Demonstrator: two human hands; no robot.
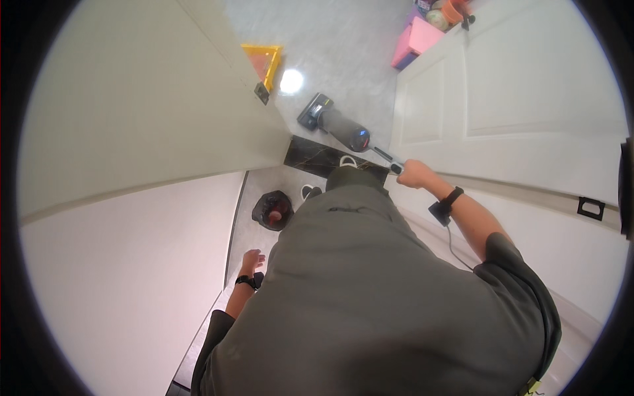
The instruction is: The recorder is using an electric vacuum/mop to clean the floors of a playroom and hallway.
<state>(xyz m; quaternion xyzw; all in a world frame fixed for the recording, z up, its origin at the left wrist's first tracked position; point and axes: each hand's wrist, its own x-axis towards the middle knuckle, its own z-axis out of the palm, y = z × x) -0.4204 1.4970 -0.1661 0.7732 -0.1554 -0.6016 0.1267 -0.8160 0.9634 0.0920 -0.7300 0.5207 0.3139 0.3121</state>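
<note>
My right hand (413, 174) grips the handle of an upright cordless floor washer (345, 129). Its grey shaft slants away to a dark body with a lit blue and red display. The cleaning head (315, 112) rests on the grey floor (342, 44) past a black marbled threshold strip (317, 157). Down at my left side hangs my left hand (254, 259), holding nothing that I can see, its fingers loosely curled and partly apart. Closest to it is a bin lined with a black bag (273, 211), with some reddish waste inside.
A white panelled door (436, 109) stands on the right, a pale door or panel (148, 99) on the left. Beyond the doorway are a yellow-edged tray (272, 64) and a pink box (418, 38) near an orange container (453, 11). A black strike plate (591, 208) marks the right frame.
</note>
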